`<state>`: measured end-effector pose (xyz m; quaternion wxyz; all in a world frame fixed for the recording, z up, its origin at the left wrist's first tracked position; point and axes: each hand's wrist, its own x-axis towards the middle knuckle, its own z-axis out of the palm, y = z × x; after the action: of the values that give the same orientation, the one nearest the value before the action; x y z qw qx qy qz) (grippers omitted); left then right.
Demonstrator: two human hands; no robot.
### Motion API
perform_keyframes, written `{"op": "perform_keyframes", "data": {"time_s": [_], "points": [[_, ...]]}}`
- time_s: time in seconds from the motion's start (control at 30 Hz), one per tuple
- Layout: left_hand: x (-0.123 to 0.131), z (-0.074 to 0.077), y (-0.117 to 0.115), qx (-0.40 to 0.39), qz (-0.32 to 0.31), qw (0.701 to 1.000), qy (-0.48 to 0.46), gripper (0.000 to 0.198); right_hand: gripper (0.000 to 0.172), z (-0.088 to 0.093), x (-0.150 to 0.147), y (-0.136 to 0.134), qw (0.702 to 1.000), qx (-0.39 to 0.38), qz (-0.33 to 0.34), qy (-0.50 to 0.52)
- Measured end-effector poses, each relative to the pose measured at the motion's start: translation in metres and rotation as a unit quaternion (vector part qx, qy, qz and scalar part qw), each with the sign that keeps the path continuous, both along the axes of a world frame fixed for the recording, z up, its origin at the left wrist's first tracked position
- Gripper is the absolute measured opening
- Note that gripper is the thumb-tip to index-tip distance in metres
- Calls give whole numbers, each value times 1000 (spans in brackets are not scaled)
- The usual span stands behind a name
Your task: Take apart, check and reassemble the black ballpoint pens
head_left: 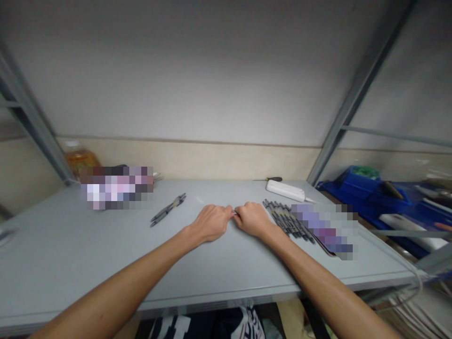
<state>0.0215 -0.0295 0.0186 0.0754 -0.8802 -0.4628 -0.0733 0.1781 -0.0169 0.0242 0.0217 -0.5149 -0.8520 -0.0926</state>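
Grey slender pens [285, 220] crowd right of centre, too overlapped to count, and over left of centre there's a smaller grey pen bunch [168, 210]; one white oblong power strip [285, 190] sits just above the row. Mid-frame, left hand [213, 222] and right hand [252, 219] curl tight, gripping one thin shiny piece [234, 213], mostly hidden. Smooth grey tabletop [106, 263] spreads open lower left, front edge crossing the bottom.
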Motion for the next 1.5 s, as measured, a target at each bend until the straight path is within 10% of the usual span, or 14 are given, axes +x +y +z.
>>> {"op": "perform_keyframes", "data": {"time_s": [0.4,0.8,1.5], "points": [[-2,0,1,32,-13,999,11,30,37,-4,0,2,1000,7,0,29],[-4,5,4,197,-111,972,60,14,36,-3,1,10,968,-168,36,182],[-1,-2,6,-72,-17,988,-135,42,38,4,-6,-4,999,33,-22,-9]]}}
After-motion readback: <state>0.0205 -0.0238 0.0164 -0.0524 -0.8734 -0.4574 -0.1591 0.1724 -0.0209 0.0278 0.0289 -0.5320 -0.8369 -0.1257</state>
